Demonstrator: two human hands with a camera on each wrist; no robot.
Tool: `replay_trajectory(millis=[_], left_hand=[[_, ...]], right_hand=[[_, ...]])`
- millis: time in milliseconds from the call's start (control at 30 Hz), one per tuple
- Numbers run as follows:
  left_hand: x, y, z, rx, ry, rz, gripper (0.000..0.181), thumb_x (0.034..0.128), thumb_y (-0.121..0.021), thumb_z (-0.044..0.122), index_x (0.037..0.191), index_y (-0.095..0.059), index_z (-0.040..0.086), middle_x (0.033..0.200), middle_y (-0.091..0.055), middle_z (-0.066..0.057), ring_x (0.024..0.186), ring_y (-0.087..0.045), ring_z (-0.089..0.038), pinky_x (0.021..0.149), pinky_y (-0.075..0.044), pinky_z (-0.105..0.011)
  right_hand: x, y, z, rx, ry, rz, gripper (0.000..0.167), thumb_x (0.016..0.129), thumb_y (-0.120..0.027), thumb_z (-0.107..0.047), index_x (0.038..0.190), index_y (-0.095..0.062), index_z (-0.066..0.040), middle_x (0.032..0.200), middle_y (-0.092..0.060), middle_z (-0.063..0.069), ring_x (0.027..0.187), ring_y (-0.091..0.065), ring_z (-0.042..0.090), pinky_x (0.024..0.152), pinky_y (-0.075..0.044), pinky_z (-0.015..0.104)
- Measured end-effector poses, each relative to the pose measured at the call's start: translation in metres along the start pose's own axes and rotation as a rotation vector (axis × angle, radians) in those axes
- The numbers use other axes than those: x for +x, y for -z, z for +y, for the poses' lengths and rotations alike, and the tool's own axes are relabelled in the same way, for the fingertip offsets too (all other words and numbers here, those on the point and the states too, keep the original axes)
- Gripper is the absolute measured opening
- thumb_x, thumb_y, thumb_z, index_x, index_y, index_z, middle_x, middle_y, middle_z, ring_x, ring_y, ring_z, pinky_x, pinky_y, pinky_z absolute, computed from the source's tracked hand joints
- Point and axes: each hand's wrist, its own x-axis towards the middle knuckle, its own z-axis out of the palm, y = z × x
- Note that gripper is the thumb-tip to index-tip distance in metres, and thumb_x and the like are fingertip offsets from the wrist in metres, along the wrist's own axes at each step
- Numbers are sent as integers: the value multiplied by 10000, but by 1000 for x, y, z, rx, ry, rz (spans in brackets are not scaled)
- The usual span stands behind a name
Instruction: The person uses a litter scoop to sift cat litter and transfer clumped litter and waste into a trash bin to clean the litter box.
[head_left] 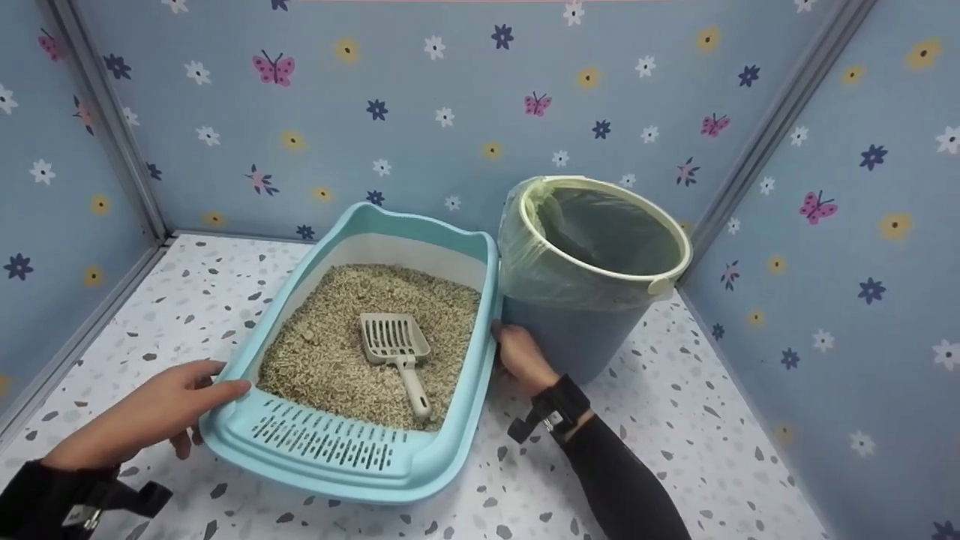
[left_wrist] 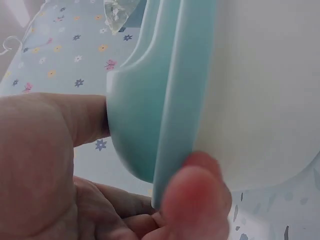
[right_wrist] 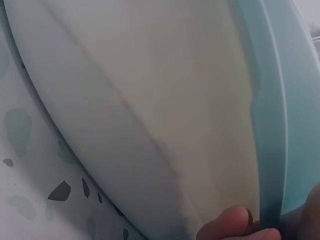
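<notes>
A litter box with a blue rim (head_left: 341, 476) holds tan granular litter (head_left: 322, 375), and a beige slotted scoop (head_left: 394, 337) lies on the litter. The left hand (head_left: 161, 409) grips the rim at the box's left front corner, thumb on top; in the left wrist view its fingers curl under the blue rim (left_wrist: 187, 100). On the right side, between box and bin, the right hand (head_left: 521, 356) holds the box's edge; the right wrist view shows fingertips (right_wrist: 232, 222) below the blue rim (right_wrist: 272, 125), against the pale side wall (right_wrist: 200, 100).
A blue-grey bin (head_left: 570, 337) with a pale ring (head_left: 679, 259) and a translucent green liner (head_left: 525, 262) stands right of the box, close behind the right hand. Flower-patterned walls (head_left: 420, 90) enclose the speckled surface (head_left: 217, 285) on the left, back and right.
</notes>
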Motion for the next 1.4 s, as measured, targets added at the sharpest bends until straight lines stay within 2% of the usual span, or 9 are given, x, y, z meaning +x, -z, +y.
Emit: replay_trajectory(millis=[200, 333, 567, 700, 767, 867, 1033, 1200, 1400], left_hand=[[10, 7, -9, -42, -27, -32, 618, 1169, -580, 373, 1536, -472, -113, 903, -734, -92, 685, -693, -231, 505, -596, -383], [19, 18, -19, -49, -37, -45, 687, 1183, -553, 393, 1614, -386, -115, 919, -752, -93, 689, -705, -235, 519, -593, -375], [35, 43, -32, 30, -93, -42, 736, 1193, -534, 400, 1680, -307, -104, 912, -758, -77, 636, -632, -159, 528, -518, -296], [41, 54, -36, 59, -116, -22, 740, 1197, -524, 409, 1697, -295, -86, 890, -756, -75, 611, -619, -157, 528, -494, -298], [42, 54, -37, 59, -119, 4, 745, 1195, -525, 430, 1703, -304, -67, 878, -754, -78, 604, -621, -160, 525, -490, -308], [42, 49, -37, 74, -110, 50, 669, 1193, -506, 483, 1614, -472, -36, 863, -742, -79, 605, -623, -176, 518, -497, -328], [29, 38, -37, 101, -28, 103, 718, 1162, -490, 613, 1462, -533, -38, 885, -701, -69, 672, -616, -213, 528, -530, -356], [13, 31, -36, 128, 50, 80, 788, 1142, -509, 644, 1427, -476, -90, 879, -643, -86, 672, -621, -244, 551, -577, -394], [13, 35, -37, 101, 58, 18, 748, 1156, -527, 590, 1403, -450, -112, 799, -611, -76, 618, -588, -220, 600, -614, -401]], right_hand=[[-10, 1, 4, -21, -11, -33, 477, 1198, -424, -407, 829, -546, -130, 615, -510, 0, 501, -477, 159, 470, -379, 286], [-20, -1, 4, 39, -24, -77, 457, 1216, -403, -395, 906, -576, -106, 658, -553, 28, 503, -492, 146, 460, -370, 272], [-37, -9, 7, 123, -44, -122, 389, 1216, -424, -369, 964, -564, -107, 698, -570, 29, 527, -502, 129, 456, -358, 253], [-46, -13, 8, 142, -38, -162, 377, 1213, -440, -350, 958, -562, -101, 706, -574, 30, 509, -506, 123, 443, -359, 251], [-47, -12, 7, 142, -37, -178, 375, 1210, -451, -347, 953, -563, -100, 714, -578, 33, 504, -509, 124, 431, -353, 251], [-44, -8, 5, 148, -47, -184, 373, 1206, -459, -350, 953, -566, -98, 721, -583, 42, 511, -528, 140, 425, -359, 256], [-24, -2, 3, 191, -78, -111, 392, 1201, -464, -382, 976, -602, -92, 700, -587, 31, 508, -525, 134, 432, -375, 253], [-10, 0, 4, 228, -108, -28, 360, 1204, -451, -352, 1040, -628, -84, 690, -572, 24, 507, -525, 134, 439, -389, 259], [-9, -1, 5, 294, -104, -69, 325, 1212, -428, -323, 1023, -573, -102, 727, -542, 20, 550, -532, 134, 465, -358, 246]])
